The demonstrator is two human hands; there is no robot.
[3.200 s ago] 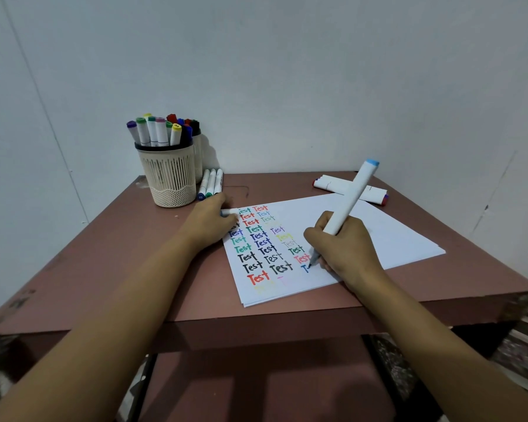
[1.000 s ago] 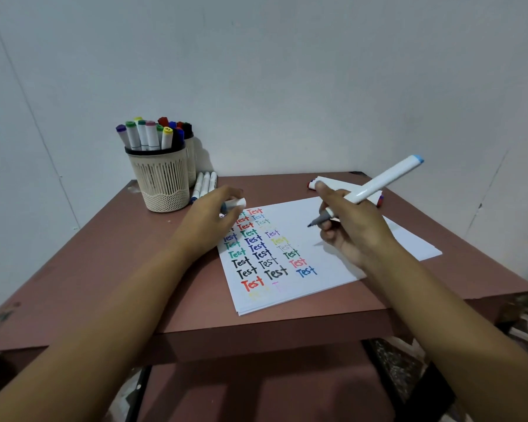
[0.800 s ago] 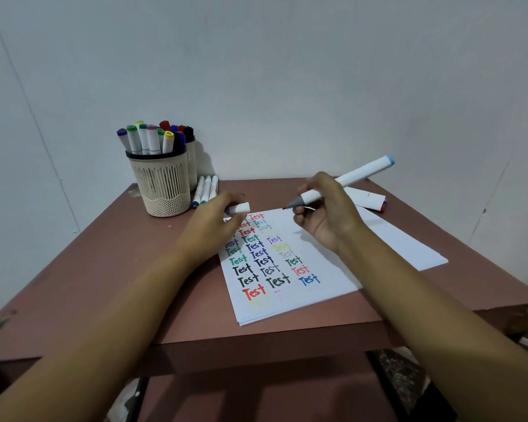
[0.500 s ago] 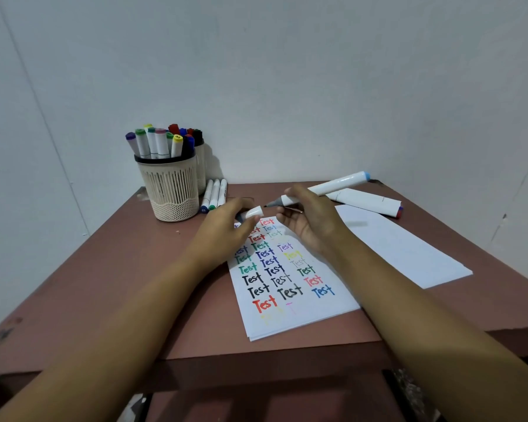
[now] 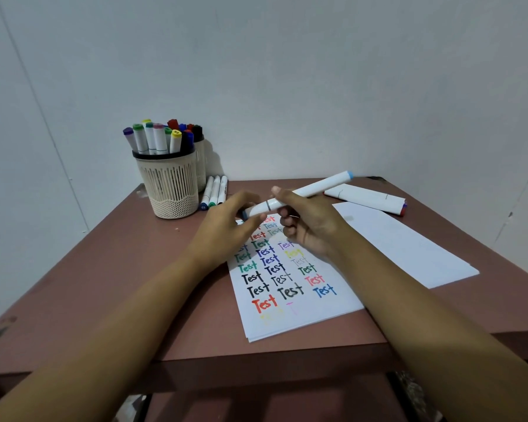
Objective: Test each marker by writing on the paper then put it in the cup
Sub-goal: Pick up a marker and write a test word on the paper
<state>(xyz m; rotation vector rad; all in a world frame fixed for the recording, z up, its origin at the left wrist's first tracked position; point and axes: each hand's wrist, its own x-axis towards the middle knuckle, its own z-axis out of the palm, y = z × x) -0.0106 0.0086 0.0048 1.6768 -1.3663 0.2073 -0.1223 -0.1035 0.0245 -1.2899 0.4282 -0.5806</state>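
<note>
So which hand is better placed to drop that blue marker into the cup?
Probably the left hand: it pinches one end of the marker and is nearer the cup; the right hand, gripping the barrel, would cross over it.

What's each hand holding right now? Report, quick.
Left hand: pinches the white cap at the tip end of the blue-ended marker.
Right hand: grips that marker's barrel.

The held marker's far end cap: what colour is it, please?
End cap is light blue; head view.
</note>
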